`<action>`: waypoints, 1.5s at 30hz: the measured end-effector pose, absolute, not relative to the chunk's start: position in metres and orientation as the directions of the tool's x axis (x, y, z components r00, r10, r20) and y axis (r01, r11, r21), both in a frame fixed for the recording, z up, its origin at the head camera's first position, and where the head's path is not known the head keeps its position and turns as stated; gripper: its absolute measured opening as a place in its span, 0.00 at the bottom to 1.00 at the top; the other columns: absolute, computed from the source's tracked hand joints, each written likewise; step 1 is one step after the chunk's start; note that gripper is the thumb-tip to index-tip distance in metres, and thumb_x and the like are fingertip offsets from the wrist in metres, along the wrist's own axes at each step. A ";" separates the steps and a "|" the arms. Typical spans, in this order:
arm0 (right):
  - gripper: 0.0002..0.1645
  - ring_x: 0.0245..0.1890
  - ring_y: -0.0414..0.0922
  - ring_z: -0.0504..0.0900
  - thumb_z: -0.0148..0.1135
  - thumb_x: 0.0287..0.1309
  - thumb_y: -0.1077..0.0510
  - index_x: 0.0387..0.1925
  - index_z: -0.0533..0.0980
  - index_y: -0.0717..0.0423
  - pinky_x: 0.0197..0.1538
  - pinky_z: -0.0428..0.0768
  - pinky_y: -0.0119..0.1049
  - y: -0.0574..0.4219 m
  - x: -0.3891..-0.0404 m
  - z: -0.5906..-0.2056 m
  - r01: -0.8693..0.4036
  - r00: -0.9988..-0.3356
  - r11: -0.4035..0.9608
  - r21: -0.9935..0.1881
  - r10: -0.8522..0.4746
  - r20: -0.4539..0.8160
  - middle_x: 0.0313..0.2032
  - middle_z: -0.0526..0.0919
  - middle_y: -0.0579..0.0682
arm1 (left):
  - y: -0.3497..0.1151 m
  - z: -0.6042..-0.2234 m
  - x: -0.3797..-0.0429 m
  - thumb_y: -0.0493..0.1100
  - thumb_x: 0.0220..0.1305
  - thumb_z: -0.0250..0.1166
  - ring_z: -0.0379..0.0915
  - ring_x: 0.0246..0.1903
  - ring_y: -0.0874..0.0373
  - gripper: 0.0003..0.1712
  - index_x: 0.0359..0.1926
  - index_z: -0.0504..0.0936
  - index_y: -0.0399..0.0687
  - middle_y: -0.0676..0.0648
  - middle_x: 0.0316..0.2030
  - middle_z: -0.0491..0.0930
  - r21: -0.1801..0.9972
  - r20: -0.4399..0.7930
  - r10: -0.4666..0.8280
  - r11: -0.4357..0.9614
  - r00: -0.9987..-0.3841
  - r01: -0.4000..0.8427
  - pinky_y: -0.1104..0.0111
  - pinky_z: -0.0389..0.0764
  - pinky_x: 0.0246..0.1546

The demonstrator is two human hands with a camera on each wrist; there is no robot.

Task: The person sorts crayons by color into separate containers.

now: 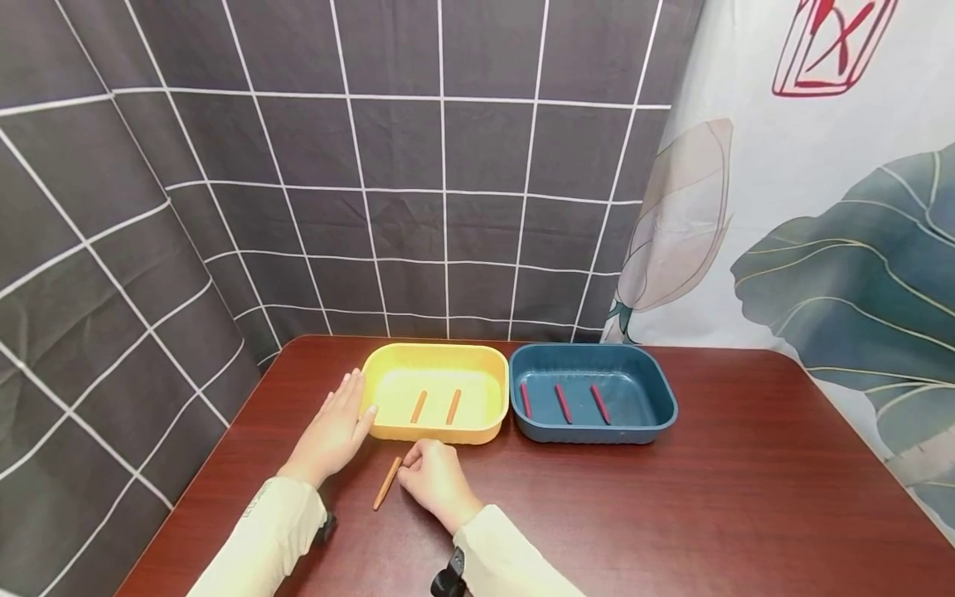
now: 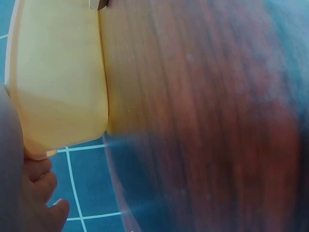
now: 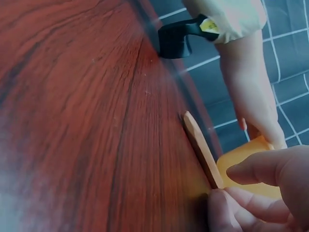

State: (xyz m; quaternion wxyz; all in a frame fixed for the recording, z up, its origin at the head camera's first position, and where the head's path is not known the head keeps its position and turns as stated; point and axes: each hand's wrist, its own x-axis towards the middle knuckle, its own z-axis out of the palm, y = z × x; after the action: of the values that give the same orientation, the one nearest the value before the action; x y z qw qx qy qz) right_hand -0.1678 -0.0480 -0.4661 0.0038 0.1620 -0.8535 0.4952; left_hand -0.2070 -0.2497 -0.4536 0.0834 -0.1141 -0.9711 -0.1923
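Note:
My left hand (image 1: 328, 435) lies with straight fingers along the left end of a yellow basket (image 1: 501, 423), its thumb at the rim. Two short orange sticks (image 1: 419, 406) rest on the basket's floor. In front of it a third orange stick (image 1: 387, 483) lies slanted on the table. My right hand (image 1: 438, 481) is low beside this stick, fingertips right at its far end. The right wrist view shows the stick (image 3: 200, 145) as slim and faceted, with the thumb (image 3: 251, 169) held apart from it and the other fingers bent.
A dark blue basket (image 1: 589, 434) stands against the yellow one's right side, with several dark red sticks (image 1: 563, 404) inside. Both sit toward the back edge of the red-brown wooden table (image 1: 671, 514). Grey checked cloth (image 1: 485, 141) hangs behind and at the left.

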 end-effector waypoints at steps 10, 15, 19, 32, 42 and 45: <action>0.30 0.12 0.34 0.60 0.74 0.50 0.57 0.06 0.63 0.47 0.16 0.63 0.28 -0.066 -0.169 -0.461 -0.273 -0.960 0.626 -0.731 -0.228 0.163 0.08 0.57 0.34 | -0.249 -0.454 -0.207 0.50 0.79 0.50 0.45 0.77 0.37 0.39 0.76 0.52 0.27 0.31 0.76 0.51 0.354 0.207 0.191 0.900 -0.960 0.255 0.43 0.52 0.74; 0.28 0.12 0.38 0.66 0.76 0.49 0.55 0.07 0.67 0.48 0.18 0.70 0.33 -0.072 -0.171 -0.462 -0.265 -0.964 0.700 -0.663 -0.213 0.160 0.08 0.61 0.36 | -0.249 -0.454 -0.207 0.51 0.79 0.49 0.46 0.76 0.36 0.39 0.76 0.51 0.27 0.31 0.76 0.51 0.352 0.205 0.192 0.901 -0.960 0.255 0.43 0.52 0.74; 0.26 0.11 0.37 0.65 0.73 0.47 0.58 0.06 0.67 0.48 0.17 0.67 0.32 -0.072 -0.170 -0.462 -0.262 -0.964 0.703 -0.661 -0.222 0.146 0.07 0.61 0.35 | -0.250 -0.454 -0.207 0.50 0.79 0.50 0.46 0.76 0.36 0.39 0.76 0.51 0.27 0.30 0.76 0.52 0.351 0.210 0.188 0.901 -0.959 0.253 0.43 0.53 0.74; 0.25 0.10 0.36 0.65 0.66 0.47 0.64 0.04 0.64 0.49 0.17 0.68 0.30 -0.065 -0.169 -0.460 -0.281 -0.957 0.665 -0.692 -0.243 0.156 0.03 0.58 0.36 | -0.248 -0.453 -0.207 0.49 0.79 0.50 0.44 0.77 0.37 0.39 0.76 0.51 0.26 0.30 0.76 0.51 0.363 0.202 0.191 0.896 -0.961 0.254 0.43 0.52 0.74; 0.22 0.14 0.35 0.63 0.66 0.48 0.63 0.08 0.66 0.50 0.19 0.65 0.28 -0.061 -0.168 -0.466 -0.302 -0.952 0.579 -0.757 -0.226 0.207 0.10 0.63 0.36 | -0.248 -0.455 -0.208 0.50 0.79 0.50 0.45 0.77 0.36 0.39 0.76 0.51 0.26 0.30 0.76 0.51 0.356 0.204 0.190 0.900 -0.960 0.254 0.43 0.52 0.74; 0.17 0.16 0.35 0.66 0.67 0.49 0.63 0.12 0.70 0.52 0.22 0.69 0.27 -0.060 -0.165 -0.465 -0.308 -0.951 0.567 -0.764 -0.216 0.223 0.13 0.68 0.38 | -0.249 -0.455 -0.208 0.50 0.79 0.50 0.45 0.77 0.37 0.39 0.76 0.51 0.26 0.30 0.76 0.51 0.355 0.205 0.191 0.900 -0.960 0.254 0.43 0.52 0.74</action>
State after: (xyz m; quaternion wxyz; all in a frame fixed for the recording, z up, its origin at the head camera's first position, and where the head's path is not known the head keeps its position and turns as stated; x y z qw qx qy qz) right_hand -0.1654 -0.0599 -0.4649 0.0524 0.1483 -0.8837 0.4409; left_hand -0.2080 -0.2486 -0.4550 0.0828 -0.1146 -0.9711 -0.1925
